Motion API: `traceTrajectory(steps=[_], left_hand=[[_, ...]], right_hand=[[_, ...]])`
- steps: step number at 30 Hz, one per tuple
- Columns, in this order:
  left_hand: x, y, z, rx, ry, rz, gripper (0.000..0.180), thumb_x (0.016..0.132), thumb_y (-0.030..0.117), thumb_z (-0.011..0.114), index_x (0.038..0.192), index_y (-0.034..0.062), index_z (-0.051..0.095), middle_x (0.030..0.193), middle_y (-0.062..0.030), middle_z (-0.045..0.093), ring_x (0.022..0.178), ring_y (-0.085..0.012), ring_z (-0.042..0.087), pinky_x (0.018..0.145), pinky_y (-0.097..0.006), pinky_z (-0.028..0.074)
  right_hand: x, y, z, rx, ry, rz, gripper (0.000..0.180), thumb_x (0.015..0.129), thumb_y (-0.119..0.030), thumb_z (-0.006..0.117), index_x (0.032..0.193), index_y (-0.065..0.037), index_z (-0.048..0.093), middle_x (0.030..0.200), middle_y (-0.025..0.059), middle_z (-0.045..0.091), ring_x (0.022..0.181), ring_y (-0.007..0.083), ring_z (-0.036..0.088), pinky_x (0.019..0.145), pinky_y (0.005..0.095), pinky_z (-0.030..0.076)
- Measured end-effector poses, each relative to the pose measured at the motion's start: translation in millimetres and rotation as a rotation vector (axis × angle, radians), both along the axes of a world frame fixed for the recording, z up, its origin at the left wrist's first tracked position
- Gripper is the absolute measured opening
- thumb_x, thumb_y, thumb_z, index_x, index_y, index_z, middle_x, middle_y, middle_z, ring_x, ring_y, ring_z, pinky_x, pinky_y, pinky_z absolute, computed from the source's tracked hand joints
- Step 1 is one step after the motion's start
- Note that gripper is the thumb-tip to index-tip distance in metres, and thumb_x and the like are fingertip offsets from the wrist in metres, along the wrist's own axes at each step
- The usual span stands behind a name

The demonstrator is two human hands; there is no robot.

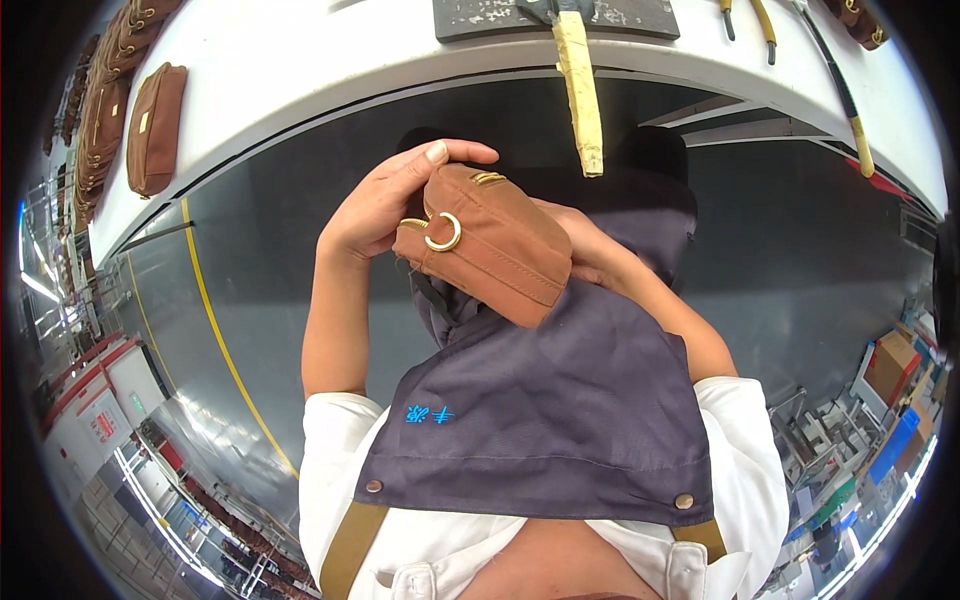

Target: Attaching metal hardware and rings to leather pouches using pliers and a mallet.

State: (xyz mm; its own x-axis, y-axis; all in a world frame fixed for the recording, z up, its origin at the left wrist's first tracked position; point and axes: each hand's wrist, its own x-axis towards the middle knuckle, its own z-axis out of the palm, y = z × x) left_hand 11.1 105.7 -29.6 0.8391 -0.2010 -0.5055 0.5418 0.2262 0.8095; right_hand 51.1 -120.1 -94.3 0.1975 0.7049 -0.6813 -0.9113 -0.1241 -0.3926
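Holding one brown pouch (490, 243), two hands (375, 205), one gold ring (443, 232)

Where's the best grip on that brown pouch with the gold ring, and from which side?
Grip the brown pouch across its broad padded body, probably from its lower right end. The gold ring and the left hand crowd the upper left end; the right hand sits mostly hidden behind it.

Bag-making workshop, white workbench (300, 60), row of finished brown pouches (155, 125), hand tools (580, 85)
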Motion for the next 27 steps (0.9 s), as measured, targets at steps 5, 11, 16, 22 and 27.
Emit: traceTrajectory(steps=[5,11,16,22,27], left_hand=[[-5.8,-1.6,-11.3,-0.043,-0.004,0.017,0.049,0.105,0.038,0.044,0.127,-0.0033,0.058,0.119,-0.0138,0.064,0.109,-0.0197,0.063,0.096,-0.033,0.051],[-9.5,-5.0,-5.8,-0.024,-0.058,-0.051,0.043,0.101,0.027,0.054,0.132,-0.0028,0.053,0.127,-0.0133,0.061,0.115,-0.0185,0.060,0.100,-0.032,0.048],[-8.7,-17.7,-2.8,-0.020,-0.054,-0.047,0.045,0.092,0.005,0.060,0.135,-0.0022,0.050,0.127,-0.0109,0.060,0.117,-0.0165,0.058,0.101,-0.031,0.047],[-12.9,-28.5,-7.6,0.319,-0.280,-0.106,0.047,0.089,-0.005,0.054,0.136,-0.0022,0.050,0.128,-0.0100,0.059,0.117,-0.0141,0.057,0.101,-0.029,0.047],[-13.1,-29.8,-6.0,0.235,-0.223,-0.020,0.045,0.089,-0.005,0.054,0.133,-0.0019,0.053,0.124,-0.0087,0.060,0.114,-0.0129,0.058,0.099,-0.028,0.047]], right_hand=[[-3.1,-3.8,-21.9,0.048,-0.050,-0.036,0.042,0.103,-0.019,0.046,0.141,-0.002,0.048,0.132,0.0098,0.059,0.118,0.0159,0.059,0.101,0.0295,0.046],[4.4,-12.2,-30.7,-0.078,-0.440,-0.118,0.036,0.102,-0.023,0.048,0.128,0.000,0.058,0.122,0.0122,0.062,0.111,0.0195,0.059,0.095,0.0315,0.046],[9.0,-18.4,-11.6,-0.324,-1.425,-0.102,0.029,0.094,-0.020,0.061,0.116,-0.002,0.064,0.111,0.0139,0.061,0.102,0.0318,0.057,0.091,0.0381,0.046],[5.7,-11.3,10.4,-0.190,-1.341,-0.107,0.020,0.088,-0.005,0.066,0.108,-0.003,0.062,0.101,0.0052,0.060,0.087,0.0172,0.061,0.077,0.0279,0.050],[12.9,-17.9,6.1,0.147,-0.847,-0.169,0.023,0.086,0.005,0.057,0.107,-0.004,0.062,0.098,-0.0028,0.055,0.087,0.0060,0.056,0.078,0.0224,0.046]])
